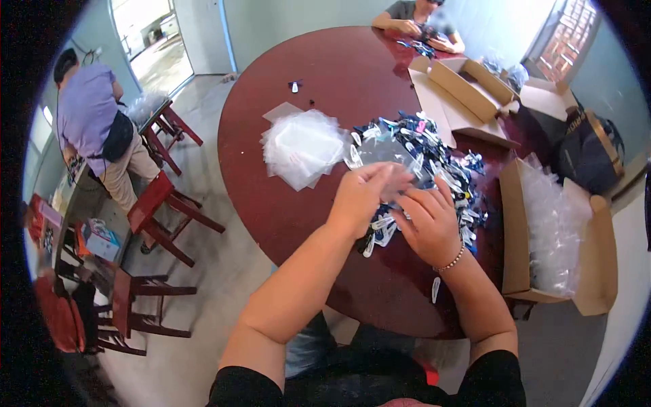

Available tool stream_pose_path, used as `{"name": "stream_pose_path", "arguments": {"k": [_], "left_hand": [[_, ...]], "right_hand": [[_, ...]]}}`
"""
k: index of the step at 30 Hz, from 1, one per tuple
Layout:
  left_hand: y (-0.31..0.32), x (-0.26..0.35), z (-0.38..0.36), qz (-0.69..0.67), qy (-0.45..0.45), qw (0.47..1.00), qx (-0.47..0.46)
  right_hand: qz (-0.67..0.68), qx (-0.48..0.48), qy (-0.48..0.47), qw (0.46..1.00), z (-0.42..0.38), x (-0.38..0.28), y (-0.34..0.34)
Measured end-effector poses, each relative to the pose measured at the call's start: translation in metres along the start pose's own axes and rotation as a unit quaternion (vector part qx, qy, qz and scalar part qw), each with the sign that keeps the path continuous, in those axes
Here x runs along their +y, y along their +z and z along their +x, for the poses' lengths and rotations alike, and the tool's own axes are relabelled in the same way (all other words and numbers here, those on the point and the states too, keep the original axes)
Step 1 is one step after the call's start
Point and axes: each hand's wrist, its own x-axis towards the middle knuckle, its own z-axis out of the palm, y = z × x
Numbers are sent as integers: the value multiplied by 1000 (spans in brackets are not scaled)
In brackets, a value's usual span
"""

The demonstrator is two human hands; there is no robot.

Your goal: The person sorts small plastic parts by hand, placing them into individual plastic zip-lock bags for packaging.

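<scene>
In the head view, my left hand (pixel 363 200) is over the near side of a heap of small clips (pixel 444 159), dark and white, that look like snap hair clips. Its fingers pinch a clear plastic bag (pixel 385 152), which spreads out over the heap; the fingertips are smeared by motion. Close by on the right is my right hand (pixel 430 220), a beaded bracelet on its wrist. Its fingers are curled in toward the bag's near edge, and what they grip is hidden. Left of the heap lies a stack of clear bags (pixel 302 146).
A single clip (pixel 435 289) lies near the round table's (pixel 325 74) front edge, another small piece (pixel 295 87) farther back. Open cardboard boxes (pixel 468 88) stand at right, one full of clear bags (pixel 553 224). One person (pixel 420 27) sits opposite; another (pixel 91 115) stands left beside stools (pixel 159 203).
</scene>
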Motion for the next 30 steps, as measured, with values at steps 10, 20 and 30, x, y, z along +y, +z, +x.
{"name": "stream_pose_path", "arguments": {"k": [10, 20, 30], "left_hand": [[-1, 6, -1, 9, 4, 998, 56], [-3, -5, 0, 34, 9, 999, 9], [3, -3, -2, 54, 14, 998, -7]], "right_hand": [[269, 33, 279, 921, -6, 0, -12], [570, -1, 463, 679, -7, -3, 0], [591, 128, 474, 640, -4, -9, 4]]}}
